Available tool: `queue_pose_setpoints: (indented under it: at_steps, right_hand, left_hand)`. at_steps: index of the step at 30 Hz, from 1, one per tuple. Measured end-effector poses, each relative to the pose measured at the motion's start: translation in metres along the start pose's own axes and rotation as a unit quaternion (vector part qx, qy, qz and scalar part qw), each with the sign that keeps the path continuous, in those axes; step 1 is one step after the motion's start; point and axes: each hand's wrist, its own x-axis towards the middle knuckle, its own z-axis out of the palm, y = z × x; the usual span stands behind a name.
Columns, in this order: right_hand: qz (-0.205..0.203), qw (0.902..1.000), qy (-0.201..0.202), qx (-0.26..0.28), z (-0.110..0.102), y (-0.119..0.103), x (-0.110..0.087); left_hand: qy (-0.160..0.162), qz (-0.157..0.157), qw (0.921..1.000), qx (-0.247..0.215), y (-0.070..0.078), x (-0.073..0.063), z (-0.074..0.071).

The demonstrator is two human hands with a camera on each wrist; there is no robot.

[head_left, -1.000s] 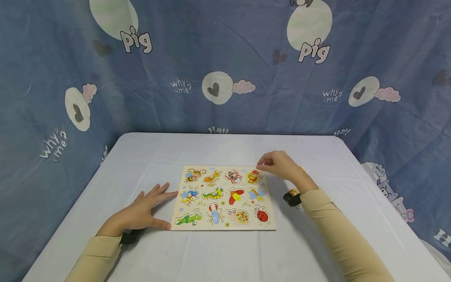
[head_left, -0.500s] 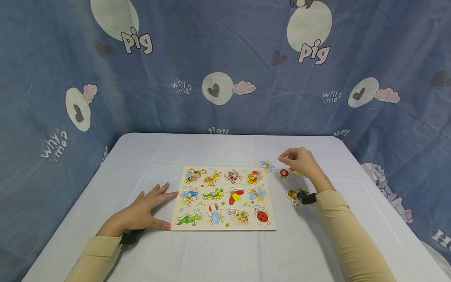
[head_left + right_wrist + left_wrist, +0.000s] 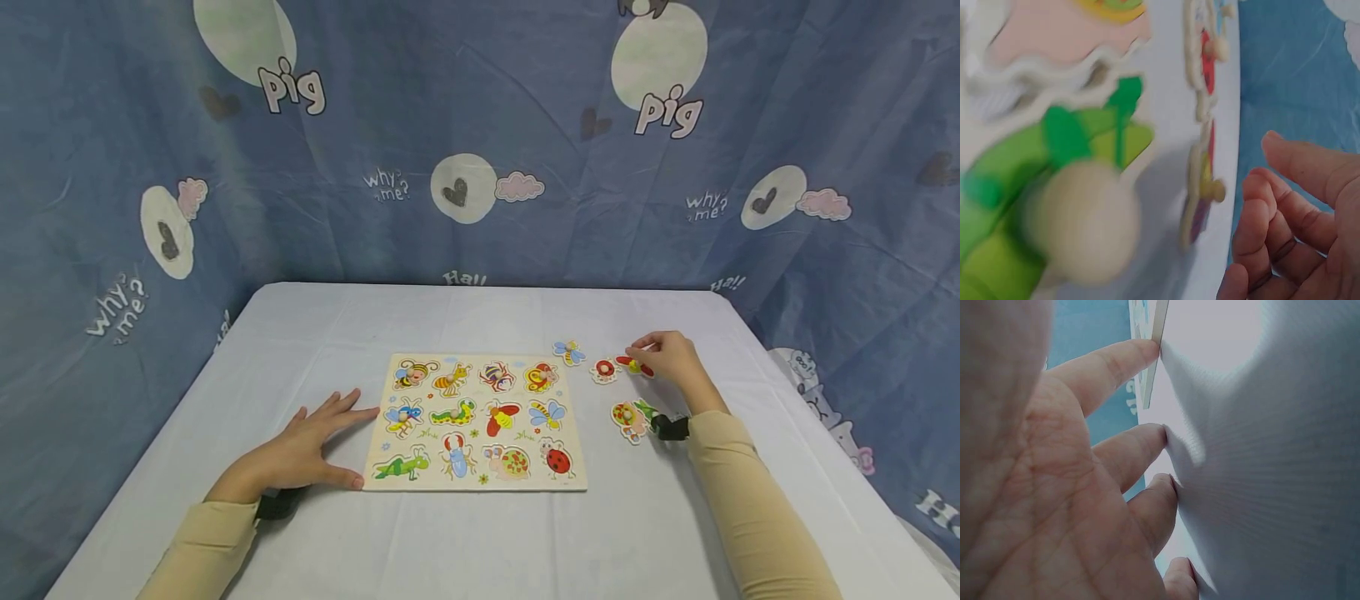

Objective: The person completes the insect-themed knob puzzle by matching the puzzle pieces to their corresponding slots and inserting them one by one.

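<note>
Left hand (image 3: pixel 303 450), fingers spread, touches puzzle board (image 3: pixel 525 486); right hand (image 3: pixel 670 360), fingers loosely curled, is just beside knob (image 3: pixel 1216 190) of red-winged piece (image 3: pixel 636 367).

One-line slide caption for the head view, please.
Left hand touching the edge of a puzzle board, right hand poised over a red-winged piece beside other loose pieces.

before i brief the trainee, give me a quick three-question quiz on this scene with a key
1. Which loose piece is closest to the fingertips of the right grip?
2. True or false: the left grip is spread beside the left edge of the puzzle board.
3. Fill in: in the head view, the dragonfly piece lies at the board's ___ corner.

Key:
1. The red-winged bug piece.
2. True.
3. Upper right.
</note>
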Motion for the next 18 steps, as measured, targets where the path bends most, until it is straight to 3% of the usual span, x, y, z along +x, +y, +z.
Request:
queue_pose_setpoints:
  at_steps: [9, 18]
  right_hand:
    - [0.034, 0.9993, -0.008, -0.016, 0.001, 0.015, -0.001]
    - [0.035, 0.9993, -0.009, -0.013, 0.003, 0.019, -0.002]
  left_hand:
    - [-0.002, 0.001, 1.0, -0.001, 0.001, 0.0, -0.001]
    - [-0.001, 0.002, 1.0, -0.001, 0.001, -0.001, -0.001]
